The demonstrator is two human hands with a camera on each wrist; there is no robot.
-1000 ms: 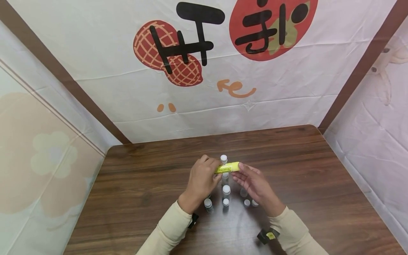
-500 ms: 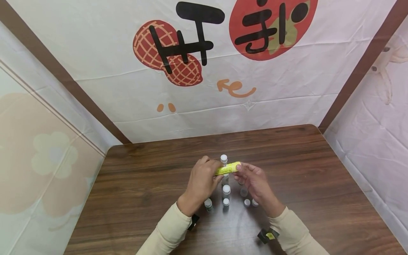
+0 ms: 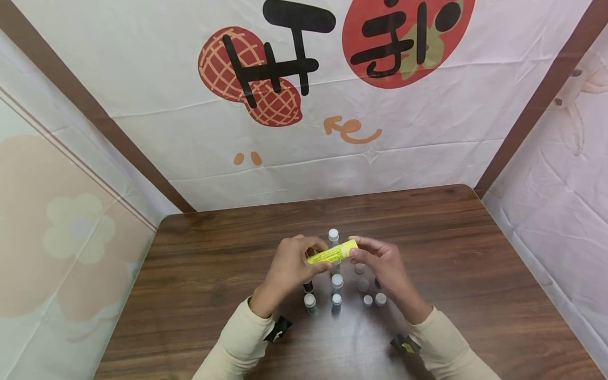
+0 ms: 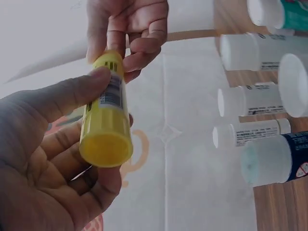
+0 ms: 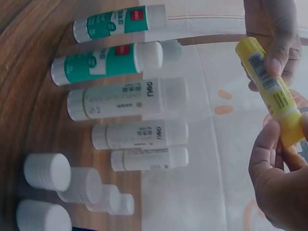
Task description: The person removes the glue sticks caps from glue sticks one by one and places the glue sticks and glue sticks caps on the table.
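Both hands hold a yellow glue stick (image 3: 330, 254) above the table, nearly level, with its right end a little higher. My left hand (image 3: 285, 268) grips the body, its thumb lying along the label in the left wrist view, where the round hollow end (image 4: 106, 149) faces the camera. At the other end, my right hand (image 3: 386, 268) pinches the plain yellow cap (image 5: 292, 129) between thumb and fingers. Below, several glue sticks stand upright in a row, among them a teal-labelled one (image 5: 103, 63) and a clear white-labelled one (image 5: 125, 99).
Several white caps (image 5: 47, 172) stand on the wooden table (image 3: 214, 285), right of the row. A dark-labelled stick (image 3: 308, 286) and a white-capped stick (image 3: 310, 302) stand near the left wrist. A printed cloth wall (image 3: 304, 174) rises behind the table.
My left hand has moved left and loosened along the glue stick, showing more of its label. The stick has shifted slightly left and tilts more. My right hand has changed its finger placement on the cap.
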